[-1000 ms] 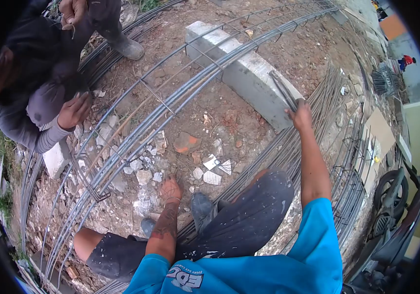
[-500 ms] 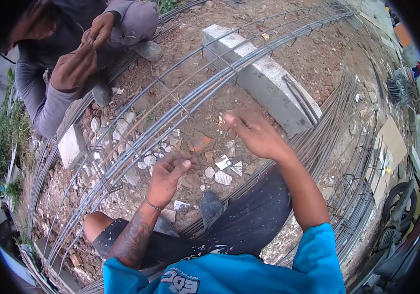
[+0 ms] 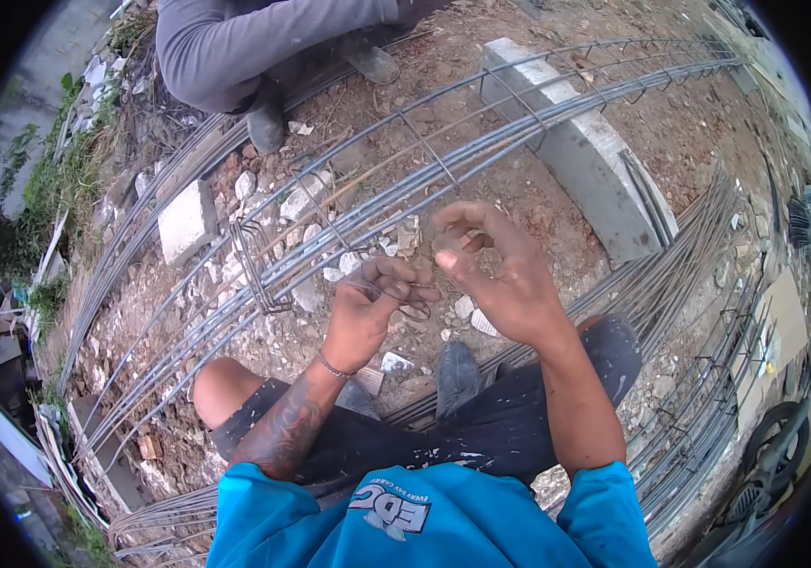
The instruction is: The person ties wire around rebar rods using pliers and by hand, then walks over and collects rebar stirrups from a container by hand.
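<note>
Some thin dark wire (image 3: 415, 310) near a steel rebar cage (image 3: 538, 126)

The left hand (image 3: 370, 308) has its grip pressed together, seemingly pinching the wire, which curls from its fingertips toward the right hand (image 3: 500, 270). That right grip is just beside it, thumb and bent fingers spread apart. Both hover over rubble-strewn ground (image 3: 557, 237). Beyond them, the long cage crosses over a grey concrete block (image 3: 595, 180). At upper left, a co-worker's grey sleeve (image 3: 278, 43) shows.
</note>
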